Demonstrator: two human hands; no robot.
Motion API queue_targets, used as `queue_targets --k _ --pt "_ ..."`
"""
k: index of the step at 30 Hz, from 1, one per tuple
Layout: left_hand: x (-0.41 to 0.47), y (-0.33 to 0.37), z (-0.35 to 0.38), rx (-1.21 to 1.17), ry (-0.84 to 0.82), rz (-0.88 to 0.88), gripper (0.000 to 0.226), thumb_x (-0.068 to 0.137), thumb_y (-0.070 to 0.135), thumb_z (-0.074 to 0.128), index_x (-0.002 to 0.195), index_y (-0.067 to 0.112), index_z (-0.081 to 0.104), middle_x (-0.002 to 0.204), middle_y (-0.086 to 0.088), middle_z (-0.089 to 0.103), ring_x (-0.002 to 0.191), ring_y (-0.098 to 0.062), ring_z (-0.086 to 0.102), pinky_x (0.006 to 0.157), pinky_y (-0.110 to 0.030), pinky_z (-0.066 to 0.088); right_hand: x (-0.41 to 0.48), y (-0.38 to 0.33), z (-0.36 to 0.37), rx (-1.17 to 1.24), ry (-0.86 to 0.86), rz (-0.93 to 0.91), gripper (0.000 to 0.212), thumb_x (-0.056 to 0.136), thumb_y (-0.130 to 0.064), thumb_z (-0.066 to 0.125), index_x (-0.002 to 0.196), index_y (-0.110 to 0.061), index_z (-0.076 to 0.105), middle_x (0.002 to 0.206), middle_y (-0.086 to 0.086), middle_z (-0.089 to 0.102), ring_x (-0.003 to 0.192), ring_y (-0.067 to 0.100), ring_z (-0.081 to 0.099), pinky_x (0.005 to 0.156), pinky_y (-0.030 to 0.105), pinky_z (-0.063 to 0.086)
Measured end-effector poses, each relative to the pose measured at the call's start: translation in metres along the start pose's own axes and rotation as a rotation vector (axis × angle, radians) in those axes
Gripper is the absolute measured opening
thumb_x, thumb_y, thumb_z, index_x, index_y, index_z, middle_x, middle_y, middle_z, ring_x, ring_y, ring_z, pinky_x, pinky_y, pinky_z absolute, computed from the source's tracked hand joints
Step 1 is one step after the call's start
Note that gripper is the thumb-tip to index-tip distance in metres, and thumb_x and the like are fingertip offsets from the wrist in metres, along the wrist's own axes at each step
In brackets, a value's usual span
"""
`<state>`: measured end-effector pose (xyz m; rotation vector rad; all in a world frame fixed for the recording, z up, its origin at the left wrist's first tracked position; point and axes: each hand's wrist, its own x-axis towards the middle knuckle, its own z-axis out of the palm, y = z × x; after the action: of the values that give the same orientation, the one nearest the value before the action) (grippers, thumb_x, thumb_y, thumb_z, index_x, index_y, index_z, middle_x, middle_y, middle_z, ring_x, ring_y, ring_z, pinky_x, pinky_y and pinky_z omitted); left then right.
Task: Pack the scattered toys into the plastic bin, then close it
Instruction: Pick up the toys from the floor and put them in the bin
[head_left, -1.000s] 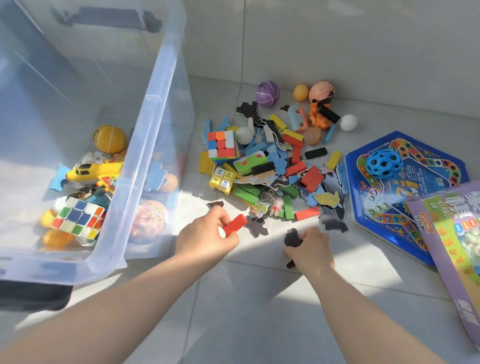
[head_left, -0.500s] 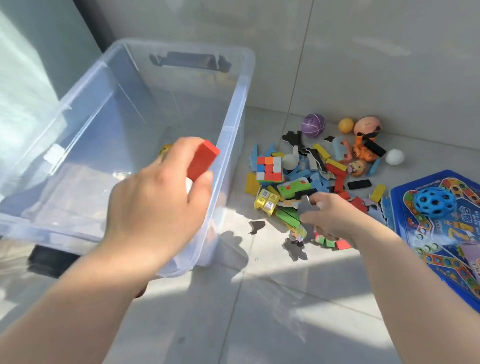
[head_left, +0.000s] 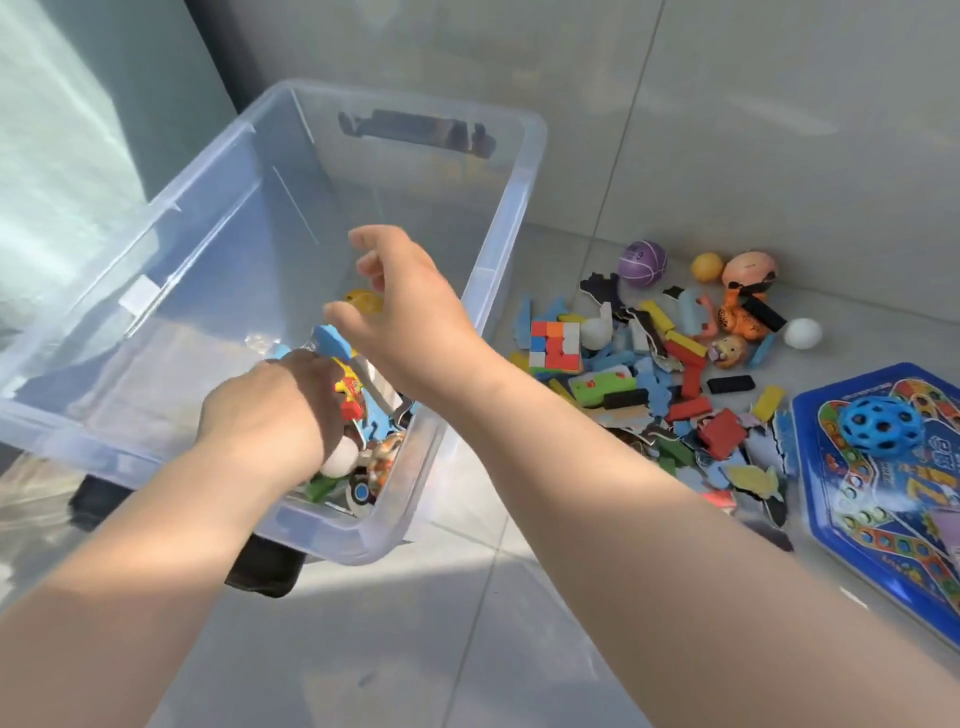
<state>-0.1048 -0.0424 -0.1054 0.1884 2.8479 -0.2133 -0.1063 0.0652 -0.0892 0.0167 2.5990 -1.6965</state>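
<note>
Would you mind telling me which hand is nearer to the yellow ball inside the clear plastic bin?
Right. The right hand hovers just beside the yellow ball; the left hand is lower, toward the bin's near corner.

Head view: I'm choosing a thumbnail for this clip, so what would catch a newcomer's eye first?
Two bare arms fill the foreground, with the left hand down inside the clear plastic bin among toys and the right hand open above it. To the right, a bright heap of scattered toys covers the sunlit tile floor. At the right edge lies a blue game board with a blue holey ball on it.
</note>
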Motion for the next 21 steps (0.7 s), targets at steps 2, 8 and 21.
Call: queue_targets --k 2,8,21 --pt "-0.003 -0.004 -0.002 -0.026 0.034 -0.032 0.038 0.089 0.009 0.041 0.123 0.020 0.053 0.126 -0.008 0.054 0.116 -0.029 0.050 0.087 -0.035 0.043 -0.008 0.007 -0.010 -0.028 0.071 -0.051 0.042 0.087 0.005 0.044 0.127 -0.007 0.050 0.129 0.010 0.054 0.119 0.019 0.048 0.092 0.018 0.033" --pt "-0.017 0.010 -0.003 -0.357 0.335 0.202 0.041 0.083 0.015 0.032 0.106 0.013 0.067 0.118 -0.007 0.064 0.109 -0.033 0.055 0.081 -0.039 0.043 -0.054 0.093 -0.063 -0.407 0.380 0.001 0.034 0.082 0.006 0.046 0.111 -0.003 0.061 0.118 0.011 0.059 0.112 0.029 0.050 0.086 0.022 0.036" --pt "-0.047 0.134 0.015 -0.375 0.110 0.604 0.041 0.082 0.043 0.036 0.115 0.025 0.054 0.124 0.008 0.052 0.118 -0.017 0.045 0.089 -0.025 0.033 -0.082 0.206 -0.098 -0.809 -0.132 0.418 0.065 0.090 -0.026 0.053 0.145 -0.023 0.019 0.152 0.005 0.021 0.138 0.028 0.019 0.105 0.044 0.033"
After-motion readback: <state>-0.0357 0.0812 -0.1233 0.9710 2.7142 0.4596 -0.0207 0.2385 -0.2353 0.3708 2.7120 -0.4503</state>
